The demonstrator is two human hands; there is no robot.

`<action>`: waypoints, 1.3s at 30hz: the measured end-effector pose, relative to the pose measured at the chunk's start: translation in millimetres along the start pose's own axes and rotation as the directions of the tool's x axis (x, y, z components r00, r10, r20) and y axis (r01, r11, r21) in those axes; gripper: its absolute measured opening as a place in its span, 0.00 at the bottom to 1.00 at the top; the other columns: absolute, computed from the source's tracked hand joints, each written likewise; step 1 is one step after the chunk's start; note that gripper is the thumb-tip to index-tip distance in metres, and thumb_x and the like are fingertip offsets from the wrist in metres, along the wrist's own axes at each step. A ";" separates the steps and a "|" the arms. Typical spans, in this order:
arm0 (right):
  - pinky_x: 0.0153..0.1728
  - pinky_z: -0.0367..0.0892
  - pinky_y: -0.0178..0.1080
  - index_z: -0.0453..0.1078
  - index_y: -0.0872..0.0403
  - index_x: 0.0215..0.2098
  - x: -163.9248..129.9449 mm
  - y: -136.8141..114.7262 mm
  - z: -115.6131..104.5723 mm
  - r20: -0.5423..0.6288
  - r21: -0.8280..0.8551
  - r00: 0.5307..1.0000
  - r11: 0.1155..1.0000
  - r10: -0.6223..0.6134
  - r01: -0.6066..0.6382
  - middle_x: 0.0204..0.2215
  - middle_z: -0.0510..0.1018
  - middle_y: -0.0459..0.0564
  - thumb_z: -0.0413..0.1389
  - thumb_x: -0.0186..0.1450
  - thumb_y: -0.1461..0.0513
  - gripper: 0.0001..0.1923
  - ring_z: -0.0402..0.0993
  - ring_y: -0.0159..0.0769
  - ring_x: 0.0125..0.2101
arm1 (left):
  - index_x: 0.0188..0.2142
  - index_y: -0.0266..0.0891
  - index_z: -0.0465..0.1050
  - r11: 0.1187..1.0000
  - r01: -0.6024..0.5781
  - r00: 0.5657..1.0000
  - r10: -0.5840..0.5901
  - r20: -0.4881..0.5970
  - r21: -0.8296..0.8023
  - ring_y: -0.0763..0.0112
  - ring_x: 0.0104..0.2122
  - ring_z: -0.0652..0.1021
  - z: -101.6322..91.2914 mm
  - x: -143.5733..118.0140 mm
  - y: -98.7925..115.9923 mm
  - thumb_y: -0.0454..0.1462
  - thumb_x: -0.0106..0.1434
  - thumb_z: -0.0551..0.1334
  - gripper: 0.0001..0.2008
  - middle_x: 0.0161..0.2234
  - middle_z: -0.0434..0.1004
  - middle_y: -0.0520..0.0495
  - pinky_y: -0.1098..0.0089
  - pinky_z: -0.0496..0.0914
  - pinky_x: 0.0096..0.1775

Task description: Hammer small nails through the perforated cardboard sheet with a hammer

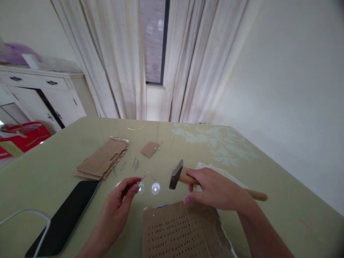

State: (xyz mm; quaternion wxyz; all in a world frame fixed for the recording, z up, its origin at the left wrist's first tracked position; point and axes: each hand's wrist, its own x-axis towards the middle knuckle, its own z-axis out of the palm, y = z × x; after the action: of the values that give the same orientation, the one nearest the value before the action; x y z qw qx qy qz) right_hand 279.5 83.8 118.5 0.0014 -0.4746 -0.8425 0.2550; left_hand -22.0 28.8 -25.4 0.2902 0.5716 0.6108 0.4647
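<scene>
Between thumb and forefinger, my left hand [120, 202] pinches a nail [142, 179] above the table. My right hand [215, 186] is wrapped around the wooden handle of a hammer [176, 175], whose metal head points left. Below that hand lies a stack of brown cardboard [177, 229] punched with rows of small holes; the thumb is at its upper edge. A nail head [153, 215] shows near the stack's top left corner. Several loose nails [136, 165] are scattered on the table past my left hand, with another nail [152, 176] closer in.
A second stack of perforated cardboard [103, 159] lies at left, near a black tablet or phone [67, 218] crossed by a white cable [44, 215]. Farther back is a small cardboard piece [150, 149]. A white cloth or bag [223, 173] lies behind my right hand on the glossy table [268, 172].
</scene>
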 end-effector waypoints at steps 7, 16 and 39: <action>0.36 0.61 0.38 0.76 0.52 0.36 18.6 18.6 5.0 0.148 0.077 0.989 0.997 0.019 -0.030 0.35 0.82 0.45 0.76 0.56 0.48 0.22 0.76 0.41 0.37 | 0.42 0.43 0.80 0.965 0.031 0.999 -0.023 0.034 -0.260 0.62 0.37 0.83 23.7 -40.3 19.5 0.55 0.73 0.63 0.19 0.36 0.83 0.47 0.72 0.79 0.39; 0.35 0.60 0.37 0.75 0.53 0.38 20.8 19.5 4.4 0.158 0.146 0.985 0.988 -0.074 0.051 0.34 0.80 0.43 0.73 0.60 0.50 0.19 0.75 0.37 0.35 | 0.42 0.44 0.80 0.970 0.021 0.999 -0.012 0.038 -0.241 0.63 0.35 0.81 27.5 -39.3 20.0 0.52 0.75 0.62 0.16 0.34 0.81 0.49 0.71 0.76 0.36; 0.35 0.59 0.37 0.75 0.52 0.35 17.4 12.9 5.3 0.142 0.042 0.988 0.997 -0.065 0.059 0.33 0.78 0.44 0.71 0.62 0.49 0.18 0.74 0.40 0.36 | 0.42 0.45 0.86 0.931 -0.219 0.965 0.250 0.073 -0.291 0.63 0.39 0.83 19.2 -34.7 26.7 0.39 0.72 0.67 0.06 0.38 0.82 0.44 0.70 0.81 0.40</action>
State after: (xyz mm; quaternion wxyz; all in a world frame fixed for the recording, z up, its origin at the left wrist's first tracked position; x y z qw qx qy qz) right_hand 278.9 100.9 104.2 -0.0423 -0.4286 -0.8498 0.3040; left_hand 12.6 -2.5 -15.2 0.3433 0.6181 0.4494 0.5460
